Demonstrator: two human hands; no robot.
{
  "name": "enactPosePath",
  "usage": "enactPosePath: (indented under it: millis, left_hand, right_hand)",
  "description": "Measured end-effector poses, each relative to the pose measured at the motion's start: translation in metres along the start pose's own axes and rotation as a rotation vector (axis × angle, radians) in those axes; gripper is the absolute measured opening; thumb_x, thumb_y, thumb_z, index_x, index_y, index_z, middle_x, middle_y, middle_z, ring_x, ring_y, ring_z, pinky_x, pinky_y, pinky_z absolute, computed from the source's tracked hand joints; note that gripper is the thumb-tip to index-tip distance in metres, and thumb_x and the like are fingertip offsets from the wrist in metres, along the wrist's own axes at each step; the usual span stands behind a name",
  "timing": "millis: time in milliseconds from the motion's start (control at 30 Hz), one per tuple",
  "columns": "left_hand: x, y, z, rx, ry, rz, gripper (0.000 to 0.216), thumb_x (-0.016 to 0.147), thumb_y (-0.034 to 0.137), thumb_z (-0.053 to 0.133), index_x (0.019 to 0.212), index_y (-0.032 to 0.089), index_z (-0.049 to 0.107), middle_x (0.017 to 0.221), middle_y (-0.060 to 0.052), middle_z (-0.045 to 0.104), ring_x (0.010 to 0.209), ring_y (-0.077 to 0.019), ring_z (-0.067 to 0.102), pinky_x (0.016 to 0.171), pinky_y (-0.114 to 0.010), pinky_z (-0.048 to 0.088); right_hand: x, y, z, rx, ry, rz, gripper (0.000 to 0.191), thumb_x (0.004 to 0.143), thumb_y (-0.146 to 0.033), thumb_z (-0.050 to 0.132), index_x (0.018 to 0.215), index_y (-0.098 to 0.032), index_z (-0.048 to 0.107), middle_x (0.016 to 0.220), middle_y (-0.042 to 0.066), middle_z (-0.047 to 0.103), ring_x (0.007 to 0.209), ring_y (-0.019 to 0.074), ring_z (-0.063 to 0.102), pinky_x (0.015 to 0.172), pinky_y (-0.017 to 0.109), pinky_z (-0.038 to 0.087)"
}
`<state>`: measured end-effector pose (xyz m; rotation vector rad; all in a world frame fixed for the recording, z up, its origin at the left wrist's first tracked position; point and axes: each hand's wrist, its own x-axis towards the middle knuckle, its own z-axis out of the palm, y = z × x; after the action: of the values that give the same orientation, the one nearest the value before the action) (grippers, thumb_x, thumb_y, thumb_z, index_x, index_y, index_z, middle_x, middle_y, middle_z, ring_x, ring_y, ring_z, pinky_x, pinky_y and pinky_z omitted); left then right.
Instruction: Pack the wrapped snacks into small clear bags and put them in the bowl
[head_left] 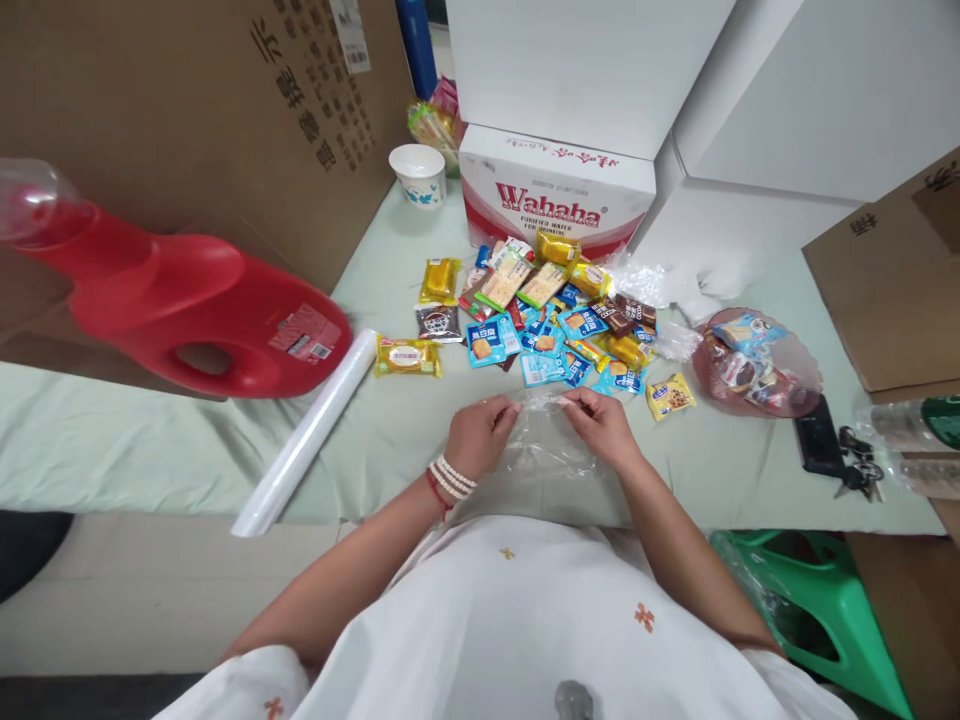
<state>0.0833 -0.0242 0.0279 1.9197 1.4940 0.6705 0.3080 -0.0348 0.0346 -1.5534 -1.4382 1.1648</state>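
Note:
A clear plastic bag [551, 440] is stretched between my two hands, just above the front of the table. My left hand [480, 435], with a beaded bracelet at the wrist, pinches one upper corner of it. The opposite corner is pinched by my right hand [602, 425]. Right beyond the bag lies a heap of wrapped snacks [547, 340] in blue, gold and brown packets. A yellow cookie packet [670, 397] rests to the right of the heap, and a gold packet [407, 357] lies to its left.
A red jug [225, 320] and a white plastic roll [307, 440] are on the left. At the back stand a paper cup [418, 177] and a Wahaha carton [559, 190]. A pink bowl [802, 375] of snacks, a phone [819, 437] and keys [861, 470] occupy the right.

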Motion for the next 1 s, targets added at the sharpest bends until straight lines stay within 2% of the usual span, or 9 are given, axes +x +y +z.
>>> enactPosePath:
  millis: [167, 400, 500, 567, 633, 733, 833, 900, 1000]
  left_hand:
    - [-0.001, -0.002, -0.004, -0.306, 0.084, -0.101, 0.042, 0.098, 0.052, 0.047, 0.068, 0.022, 0.053, 0.055, 0.004, 0.051, 0.057, -0.014, 0.049, 0.061, -0.026, 0.038]
    - [0.012, -0.024, -0.003, -0.618, 0.32, -0.397, 0.042, 0.095, 0.063, 0.051, 0.077, 0.024, 0.048, 0.055, 0.007, 0.048, 0.044, -0.0114, 0.049, 0.047, -0.025, 0.037]
    - [0.022, -0.029, -0.005, -0.768, 0.251, -0.596, 0.049, 0.092, 0.072, 0.046, 0.082, 0.024, 0.048, 0.055, 0.005, 0.053, 0.038, -0.0111, 0.045, 0.038, -0.024, 0.028]
    - [0.022, -0.028, -0.009, -0.822, 0.116, -0.644, 0.054, 0.089, 0.076, 0.047, 0.09, 0.022, 0.053, 0.061, -0.001, 0.063, 0.041, -0.0134, 0.053, 0.037, -0.023, 0.029]
    - [0.016, -0.028, -0.013, -0.834, -0.027, -0.632, 0.052, 0.081, 0.07, 0.064, 0.093, 0.021, 0.059, 0.065, -0.004, 0.068, 0.044, -0.0144, 0.058, 0.038, -0.023, 0.032]
    - [0.011, -0.036, -0.019, -0.794, -0.118, -0.601, 0.043, 0.067, 0.054, 0.083, 0.083, 0.02, 0.061, 0.052, 0.004, 0.058, 0.037, -0.0097, 0.045, 0.037, -0.022, 0.028]
    - [0.017, -0.051, -0.024, -0.613, -0.029, -0.565, 0.036, 0.073, 0.053, 0.074, 0.077, 0.021, 0.059, 0.046, 0.008, 0.045, 0.036, -0.009, 0.033, 0.037, -0.023, 0.023]
    - [0.023, -0.056, -0.029, -0.486, 0.083, -0.55, 0.031, 0.078, 0.05, 0.069, 0.082, 0.021, 0.058, 0.052, 0.006, 0.048, 0.042, -0.0116, 0.039, 0.042, -0.025, 0.031]
    - [0.025, -0.05, -0.035, -0.179, 0.418, -0.386, 0.028, 0.081, 0.042, 0.068, 0.098, 0.02, 0.06, 0.081, -0.003, 0.064, 0.074, -0.0201, 0.06, 0.072, -0.036, 0.051]
  right_hand:
    - [0.0, 0.004, -0.02, 0.116, -0.014, 0.034, 0.038, 0.087, -0.058, 0.067, 0.087, -0.021, 0.071, 0.062, -0.003, 0.056, 0.048, 0.0114, 0.043, 0.048, 0.026, 0.034]
    - [0.006, 0.022, -0.028, 0.261, 0.166, 0.175, 0.045, 0.082, -0.066, 0.067, 0.087, -0.022, 0.064, 0.06, -0.005, 0.053, 0.044, 0.0108, 0.038, 0.042, 0.026, 0.029]
    - [0.011, 0.031, -0.02, 0.273, 0.204, 0.216, 0.044, 0.082, -0.066, 0.065, 0.084, -0.022, 0.062, 0.059, -0.004, 0.054, 0.043, 0.012, 0.039, 0.041, 0.027, 0.03]
    - [0.013, 0.036, -0.016, 0.267, 0.25, 0.219, 0.042, 0.084, -0.065, 0.062, 0.083, -0.023, 0.06, 0.057, -0.005, 0.054, 0.042, 0.0127, 0.04, 0.042, 0.028, 0.033]
    - [0.015, 0.042, -0.017, 0.239, 0.295, 0.212, 0.039, 0.088, -0.062, 0.059, 0.084, -0.023, 0.059, 0.057, -0.005, 0.055, 0.042, 0.0132, 0.042, 0.043, 0.028, 0.034]
    - [0.016, 0.05, -0.022, 0.179, 0.306, 0.197, 0.037, 0.09, -0.06, 0.058, 0.084, -0.023, 0.06, 0.056, -0.005, 0.056, 0.042, 0.0133, 0.043, 0.044, 0.028, 0.034]
    - [0.017, 0.052, -0.025, 0.152, 0.244, 0.195, 0.036, 0.09, -0.059, 0.059, 0.083, -0.023, 0.061, 0.056, -0.005, 0.056, 0.042, 0.0123, 0.041, 0.045, 0.027, 0.033]
    - [0.019, 0.05, -0.024, 0.156, 0.228, 0.207, 0.037, 0.09, -0.057, 0.06, 0.078, -0.023, 0.059, 0.055, -0.005, 0.055, 0.042, 0.012, 0.041, 0.046, 0.027, 0.033]
    - [0.02, 0.046, -0.02, 0.168, 0.257, 0.199, 0.038, 0.091, -0.056, 0.059, 0.071, -0.023, 0.054, 0.055, -0.005, 0.055, 0.044, 0.0119, 0.042, 0.047, 0.026, 0.034]
